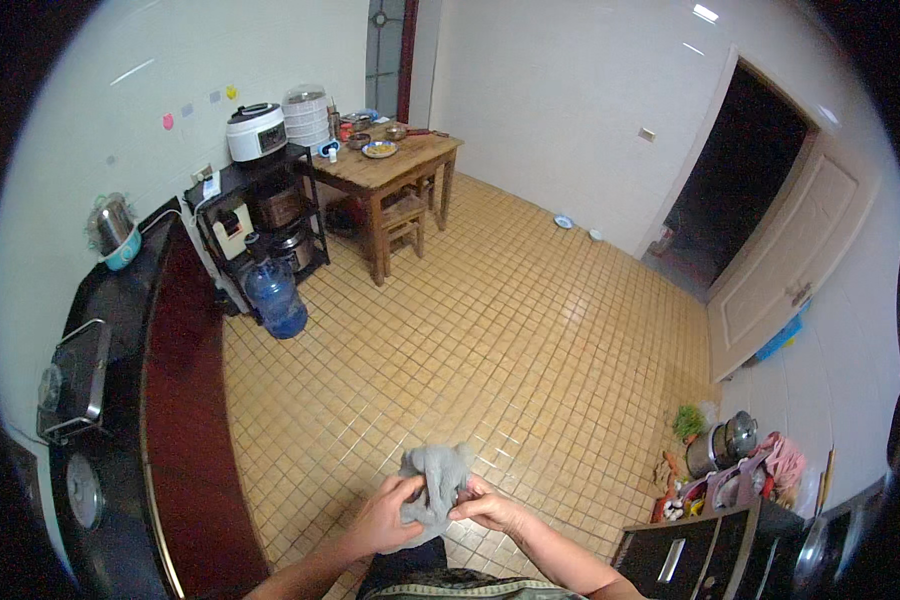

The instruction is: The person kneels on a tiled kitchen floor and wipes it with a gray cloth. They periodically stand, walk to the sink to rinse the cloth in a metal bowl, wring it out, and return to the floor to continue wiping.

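A crumpled grey cloth [436, 480] is held up in front of my body, low in the middle of the view. On its left side, my left hand [390, 516] grips it with the thumb and fingers. My right hand [491, 506] pinches its right edge. The folds of the cloth hide some fingertips. Beneath both hands lies the tan tiled floor [450, 375].
A black counter [120, 352] with red cabinet fronts runs along the left. Beyond it stand a blue water bottle [276, 300], a black shelf rack [251, 174] and a wooden table [382, 171]. Pots and a low dark cabinet [690, 555] are at the lower right, near an open door [787, 255].
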Demonstrator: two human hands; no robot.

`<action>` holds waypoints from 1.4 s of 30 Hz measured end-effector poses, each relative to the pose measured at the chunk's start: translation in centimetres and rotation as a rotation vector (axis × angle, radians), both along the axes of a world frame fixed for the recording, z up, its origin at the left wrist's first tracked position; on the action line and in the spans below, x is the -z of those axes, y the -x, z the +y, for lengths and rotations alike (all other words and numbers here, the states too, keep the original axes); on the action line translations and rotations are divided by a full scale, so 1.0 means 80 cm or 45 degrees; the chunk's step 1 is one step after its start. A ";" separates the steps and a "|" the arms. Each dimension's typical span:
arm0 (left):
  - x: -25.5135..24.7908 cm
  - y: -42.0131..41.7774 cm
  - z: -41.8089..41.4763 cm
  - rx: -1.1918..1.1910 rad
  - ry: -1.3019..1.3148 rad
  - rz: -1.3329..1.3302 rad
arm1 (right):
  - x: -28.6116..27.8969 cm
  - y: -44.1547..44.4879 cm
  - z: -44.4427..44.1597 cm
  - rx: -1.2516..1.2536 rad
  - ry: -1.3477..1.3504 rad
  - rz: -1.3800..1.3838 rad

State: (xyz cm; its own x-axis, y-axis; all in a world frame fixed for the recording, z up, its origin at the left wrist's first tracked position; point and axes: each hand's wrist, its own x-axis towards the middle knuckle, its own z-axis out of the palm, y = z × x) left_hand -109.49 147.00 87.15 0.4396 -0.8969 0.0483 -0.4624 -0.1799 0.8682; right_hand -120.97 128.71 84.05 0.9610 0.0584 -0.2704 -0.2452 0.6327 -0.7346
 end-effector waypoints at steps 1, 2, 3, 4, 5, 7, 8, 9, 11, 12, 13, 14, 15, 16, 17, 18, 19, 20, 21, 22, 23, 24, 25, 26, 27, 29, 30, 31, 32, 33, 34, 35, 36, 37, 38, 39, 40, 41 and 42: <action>0.011 -0.020 -0.025 0.041 0.062 0.098 | 0.002 -0.013 -0.018 0.021 0.134 0.021; 0.023 -0.038 -0.052 0.084 0.125 0.195 | 0.010 -0.024 -0.037 0.041 0.268 0.041; 0.030 -0.054 -0.076 0.134 0.179 0.300 | 0.014 -0.033 -0.054 0.069 0.394 0.070; 0.028 -0.072 -0.100 0.206 0.137 0.297 | 0.013 -0.042 -0.076 0.122 0.433 0.102; 0.031 -0.088 -0.122 0.228 0.086 0.529 | 0.010 -0.050 -0.095 0.183 0.445 0.142; 0.042 -0.123 -0.170 0.270 -0.025 0.971 | 0.009 -0.068 -0.133 0.302 0.468 0.201; 0.060 -0.126 -0.192 0.254 0.145 1.039 | 0.005 -0.077 -0.149 0.357 0.485 0.195; 0.064 -0.130 -0.212 0.209 0.204 1.034 | 0.005 -0.085 -0.165 0.385 0.475 0.218; 0.069 -0.139 -0.256 0.107 0.320 1.020 | 0.007 -0.098 -0.203 0.433 0.453 0.258; 0.074 -0.148 -0.278 0.091 0.220 1.036 | 0.006 -0.102 -0.225 0.393 0.488 0.332; 0.073 -0.156 -0.303 0.091 0.232 0.947 | 0.006 -0.111 -0.250 0.389 0.507 0.327; 0.067 -0.160 -0.331 0.094 0.235 0.868 | 0.006 -0.116 -0.276 0.390 0.521 0.333; 0.060 -0.165 -0.359 0.093 0.236 0.788 | 0.008 -0.121 -0.303 0.386 0.533 0.336; 0.053 -0.172 -0.388 0.089 0.334 0.910 | 0.017 -0.128 -0.336 0.352 0.496 0.264; 0.044 -0.183 -0.413 0.109 0.267 0.823 | 0.018 -0.138 -0.364 0.273 0.560 0.232; 0.033 -0.195 -0.437 0.125 0.208 0.734 | 0.016 -0.149 -0.398 0.189 0.631 0.194; 0.027 -0.203 -0.461 0.139 0.148 0.645 | 0.013 -0.160 -0.431 0.105 0.701 0.153; 0.046 -0.202 -0.484 0.088 0.354 0.753 | 0.007 -0.174 -0.455 0.024 0.651 0.149; 0.049 -0.202 -0.504 0.054 0.305 0.796 | 0.006 -0.185 -0.485 -0.043 0.645 0.102; 0.049 -0.209 -0.521 0.022 0.251 0.831 | 0.005 -0.198 -0.510 -0.105 0.633 0.046; 0.048 -0.215 -0.540 -0.010 0.196 0.867 | 0.003 -0.211 -0.537 -0.167 0.621 -0.008; 0.048 -0.216 -0.555 -0.081 0.143 0.868 | -0.003 -0.221 -0.558 -0.184 0.590 -0.099; 0.050 -0.218 -0.569 -0.152 0.089 0.871 | -0.009 -0.234 -0.576 -0.228 0.641 -0.091; 0.051 -0.221 -0.584 -0.222 0.034 0.875 | -0.016 -0.249 -0.591 -0.270 0.691 -0.083; 0.049 -0.228 -0.607 -0.279 -0.002 0.884 | -0.021 -0.263 -0.613 -0.308 0.763 -0.069; 0.035 -0.238 -0.643 -0.297 0.011 1.009 | -0.006 -0.280 -0.654 -0.350 0.964 -0.117; 0.029 -0.247 -0.660 -0.310 0.019 1.061 | 0.001 -0.290 -0.671 -0.366 0.954 -0.115; 0.043 -0.256 -0.675 -0.280 0.066 1.056 | 0.012 -0.302 -0.686 -0.384 0.947 -0.117; 0.070 -0.263 -0.689 -0.248 0.113 1.051 | 0.026 -0.311 -0.699 -0.313 0.986 -0.136; 0.080 -0.272 -0.707 -0.212 0.156 1.058 | 0.039 -0.319 -0.711 -0.242 1.021 -0.146; 0.079 -0.276 -0.725 -0.349 0.155 1.118 | 0.049 -0.332 -0.728 -0.259 0.920 -0.129; 0.096 -0.290 -0.744 -0.325 0.176 1.159 | 0.059 -0.346 -0.747 -0.274 0.822 -0.109; 0.121 -0.304 -0.757 -0.318 0.196 1.196 | 0.060 -0.365 -0.762 -0.353 0.955 -0.090; 0.135 -0.322 -0.774 -0.297 0.229 1.240 | 0.054 -0.385 -0.782 -0.428 1.106 -0.064; 0.147 -0.338 -0.788 -0.334 0.222 1.265 | 0.051 -0.408 -0.801 -0.506 1.259 -0.039; 0.154 -0.355 -0.810 -0.368 0.231 1.300 | 0.050 -0.432 -0.821 -0.497 1.342 -0.093; 0.159 -0.365 -0.831 -0.403 0.237 1.351 | 0.048 -0.449 -0.837 -0.498 1.420 -0.137; 0.167 -0.386 -0.852 -0.376 0.258 1.437 | 0.045 -0.467 -0.855 -0.508 1.494 -0.188; 0.176 -0.403 -0.865 -0.363 0.260 1.542 | 0.031 -0.481 -0.869 -0.587 1.519 -0.083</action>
State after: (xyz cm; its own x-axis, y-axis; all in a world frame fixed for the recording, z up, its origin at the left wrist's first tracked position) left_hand -77.25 77.83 73.07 0.4751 -0.7867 -0.3943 0.6810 0.0449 0.7309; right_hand -82.48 59.17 81.54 0.9301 0.1425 -0.3385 -0.2073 -0.5569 -0.8043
